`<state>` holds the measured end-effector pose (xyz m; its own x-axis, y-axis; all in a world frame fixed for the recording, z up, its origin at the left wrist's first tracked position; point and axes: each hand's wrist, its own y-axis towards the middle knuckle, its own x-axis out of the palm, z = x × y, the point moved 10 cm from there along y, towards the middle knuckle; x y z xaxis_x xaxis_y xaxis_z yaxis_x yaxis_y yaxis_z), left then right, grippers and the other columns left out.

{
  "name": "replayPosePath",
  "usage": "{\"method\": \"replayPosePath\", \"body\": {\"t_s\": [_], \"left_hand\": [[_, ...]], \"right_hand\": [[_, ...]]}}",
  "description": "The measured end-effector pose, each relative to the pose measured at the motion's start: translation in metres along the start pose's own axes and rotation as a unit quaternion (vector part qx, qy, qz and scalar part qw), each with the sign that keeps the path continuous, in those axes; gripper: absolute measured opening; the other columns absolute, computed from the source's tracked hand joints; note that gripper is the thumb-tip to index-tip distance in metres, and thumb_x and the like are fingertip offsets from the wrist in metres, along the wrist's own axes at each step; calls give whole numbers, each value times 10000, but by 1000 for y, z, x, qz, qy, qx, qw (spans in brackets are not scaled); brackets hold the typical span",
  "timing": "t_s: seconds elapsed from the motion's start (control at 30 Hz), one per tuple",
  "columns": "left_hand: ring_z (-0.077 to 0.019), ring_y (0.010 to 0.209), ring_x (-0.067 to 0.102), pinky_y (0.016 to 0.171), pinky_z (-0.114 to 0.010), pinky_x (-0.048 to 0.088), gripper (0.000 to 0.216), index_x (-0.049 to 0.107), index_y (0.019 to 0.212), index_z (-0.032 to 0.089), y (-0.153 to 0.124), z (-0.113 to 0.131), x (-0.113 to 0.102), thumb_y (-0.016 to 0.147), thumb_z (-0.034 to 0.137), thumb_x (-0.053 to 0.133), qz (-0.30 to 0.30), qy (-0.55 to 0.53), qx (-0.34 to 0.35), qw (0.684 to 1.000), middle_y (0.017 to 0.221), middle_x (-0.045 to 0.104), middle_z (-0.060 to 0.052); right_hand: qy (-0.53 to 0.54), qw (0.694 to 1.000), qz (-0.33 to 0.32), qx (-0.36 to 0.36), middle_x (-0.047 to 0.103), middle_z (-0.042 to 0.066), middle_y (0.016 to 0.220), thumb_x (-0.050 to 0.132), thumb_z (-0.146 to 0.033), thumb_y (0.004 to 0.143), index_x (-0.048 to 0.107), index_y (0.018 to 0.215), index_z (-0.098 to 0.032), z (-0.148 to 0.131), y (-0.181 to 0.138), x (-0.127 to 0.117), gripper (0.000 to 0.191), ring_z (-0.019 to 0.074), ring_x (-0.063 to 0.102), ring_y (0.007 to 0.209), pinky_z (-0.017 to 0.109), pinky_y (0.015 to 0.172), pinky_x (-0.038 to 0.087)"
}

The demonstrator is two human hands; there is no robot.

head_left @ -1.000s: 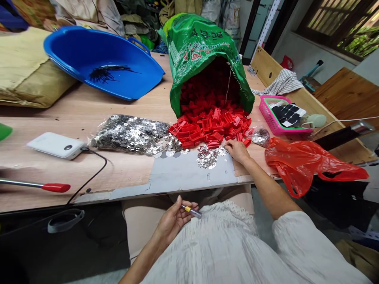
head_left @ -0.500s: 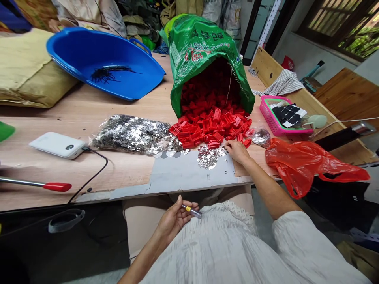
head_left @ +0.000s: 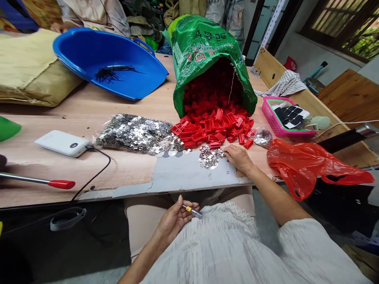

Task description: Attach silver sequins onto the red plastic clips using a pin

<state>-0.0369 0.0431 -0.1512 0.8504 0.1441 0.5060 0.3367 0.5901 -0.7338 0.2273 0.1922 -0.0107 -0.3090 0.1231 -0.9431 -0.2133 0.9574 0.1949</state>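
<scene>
Low in front of my lap, my left hand (head_left: 173, 219) is closed round a slim pen-like tool (head_left: 194, 212) with a yellow band and a greyish end. My right hand (head_left: 239, 158) is over the table at the right side of a small heap of flat silver metal pieces (head_left: 209, 161). Its fingers are drawn together; whatever is between them is too small or hidden. The heap lies on a grey sheet (head_left: 174, 173) at the table's front edge. Just beyond it, small red plastic parts (head_left: 219, 124) spill from a green sack (head_left: 204, 43).
A clear bag of silver pieces (head_left: 130, 134) lies left of centre, with a white power bank (head_left: 63, 142) and its cable nearby. Behind is a blue basin (head_left: 133, 85). At right are a pink basket (head_left: 272, 118) and a red plastic bag (head_left: 304, 165). Another person sits across the table.
My right hand has drawn slightly back from the red parts, toward the table's front. My left hand keeps the pen-like tool in place. The view has shifted a little.
</scene>
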Motion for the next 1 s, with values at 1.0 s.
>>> {"method": "replayPosePath", "body": {"t_s": [1.0], "left_hand": [[-248, 870, 738, 820, -349, 563, 363, 694, 769, 106, 1, -2, -1, 937, 380, 525, -1, -6, -5, 1000, 917, 763, -170]], "right_hand": [[48, 990, -21, 133, 728, 67, 947, 549, -199, 883, 691, 921, -194, 50, 25, 4, 147, 212, 645, 882, 315, 815, 462]]}}
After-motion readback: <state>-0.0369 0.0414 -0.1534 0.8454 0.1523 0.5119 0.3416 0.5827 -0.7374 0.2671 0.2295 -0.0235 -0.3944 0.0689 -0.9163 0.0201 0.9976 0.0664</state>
